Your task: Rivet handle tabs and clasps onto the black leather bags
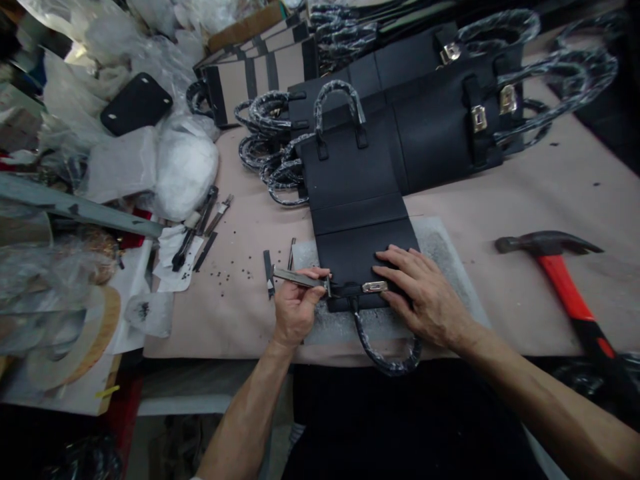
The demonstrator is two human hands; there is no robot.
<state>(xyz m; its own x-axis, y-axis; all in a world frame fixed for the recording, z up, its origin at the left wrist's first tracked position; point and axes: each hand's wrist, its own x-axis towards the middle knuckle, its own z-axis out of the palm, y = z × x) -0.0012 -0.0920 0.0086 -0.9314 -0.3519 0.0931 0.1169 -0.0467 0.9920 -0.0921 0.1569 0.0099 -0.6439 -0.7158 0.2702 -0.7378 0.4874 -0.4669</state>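
A black handbag panel (357, 207) lies unfolded in front of me, its near end on a pale slab (440, 260). Plastic-wrapped handles stick out at its far and near ends. My left hand (297, 310) is closed around a slim metal tool (300, 277), whose head meets the panel's near left edge; its exact kind is not clear. My right hand (425, 293) rests spread on the panel, fingers beside the silver clasp (375, 287). The near wrapped handle (385, 357) hangs toward me over the table's edge.
A claw hammer (565, 280) with a red and black grip lies at right. More black bag panels (440, 127) with wrapped handles are stacked behind. Hand tools (200, 230) and scattered black bits lie left, near plastic bags (185, 167) and a tape roll (75, 340).
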